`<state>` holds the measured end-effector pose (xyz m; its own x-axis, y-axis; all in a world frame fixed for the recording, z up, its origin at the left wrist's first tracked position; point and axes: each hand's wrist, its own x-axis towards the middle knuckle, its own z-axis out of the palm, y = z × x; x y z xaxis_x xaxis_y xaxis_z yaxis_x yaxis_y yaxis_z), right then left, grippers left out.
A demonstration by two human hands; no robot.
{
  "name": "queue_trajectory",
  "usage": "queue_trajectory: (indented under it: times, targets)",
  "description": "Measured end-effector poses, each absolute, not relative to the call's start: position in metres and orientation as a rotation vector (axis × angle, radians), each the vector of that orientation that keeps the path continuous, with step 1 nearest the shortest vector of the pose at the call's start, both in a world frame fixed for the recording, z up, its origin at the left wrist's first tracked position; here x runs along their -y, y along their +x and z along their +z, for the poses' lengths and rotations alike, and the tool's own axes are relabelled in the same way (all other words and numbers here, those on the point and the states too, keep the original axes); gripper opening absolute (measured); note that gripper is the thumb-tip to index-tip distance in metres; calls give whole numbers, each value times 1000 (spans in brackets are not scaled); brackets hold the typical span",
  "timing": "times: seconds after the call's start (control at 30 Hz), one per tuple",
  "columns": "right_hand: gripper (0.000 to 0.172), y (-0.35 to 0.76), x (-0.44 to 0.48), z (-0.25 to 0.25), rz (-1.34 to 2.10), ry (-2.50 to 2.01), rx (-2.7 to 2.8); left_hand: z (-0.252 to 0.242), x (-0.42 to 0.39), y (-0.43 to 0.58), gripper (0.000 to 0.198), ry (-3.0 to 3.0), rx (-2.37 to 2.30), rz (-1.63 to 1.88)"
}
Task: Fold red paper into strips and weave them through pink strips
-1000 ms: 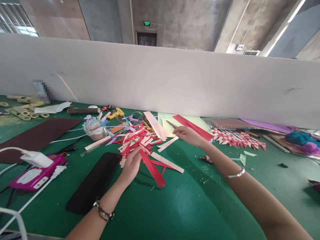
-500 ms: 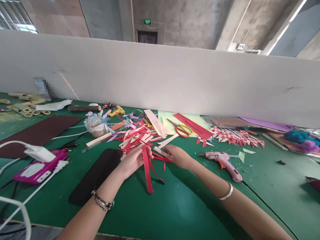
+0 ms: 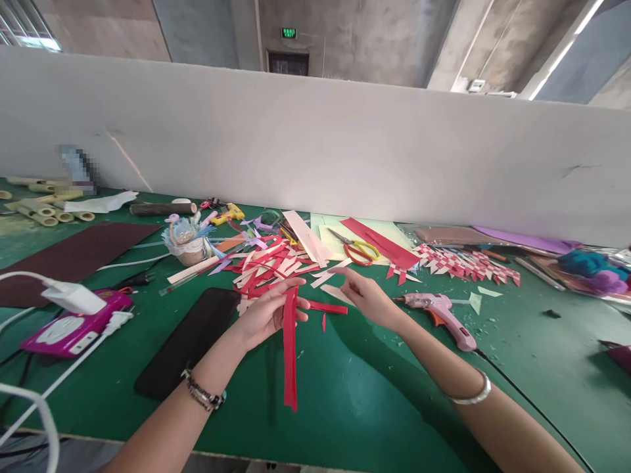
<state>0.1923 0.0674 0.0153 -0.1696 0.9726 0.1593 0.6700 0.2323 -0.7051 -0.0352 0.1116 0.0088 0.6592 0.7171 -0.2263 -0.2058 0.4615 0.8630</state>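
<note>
My left hand (image 3: 271,314) is closed on red paper strips (image 3: 290,361), which hang from its fingers above the green table. Another red strip (image 3: 329,307) sticks out to the right behind those fingers; I cannot tell whether it is held too. My right hand (image 3: 369,297) is over the table, its thumb and forefinger apart with nothing between them. Pale paper strips (image 3: 337,294) lie just beside its fingertips. Beyond both hands spreads a loose pile of red and pink strips (image 3: 271,263).
Right of my right hand lies a pink glue gun (image 3: 441,315) with its cord. Scissors (image 3: 357,248) rest on pale green sheets behind. A black phone-like slab (image 3: 190,343) lies under my left forearm, near a magenta power strip (image 3: 73,328). Red-and-white woven paper pieces (image 3: 463,264) lie back right.
My right hand has moved to the right and its fingers have spread. The red strips in my left hand now hang closer together and lower. The view has shifted slightly.
</note>
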Motion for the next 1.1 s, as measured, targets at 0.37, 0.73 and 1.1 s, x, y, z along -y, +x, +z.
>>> queue_trajectory:
  times: [0.37,0.73,1.1]
  targets:
    - [27,187,-21,13,1375,-1242,1380,-2,-109,-26,22,1256,-757,579]
    - [29,199,-23,-13,-18,-1474,2343,-6,-105,-22,30,1155,-884,509]
    - [15,183,-18,-3,794,-1282,1626,0,-101,-18,21,958,-847,464]
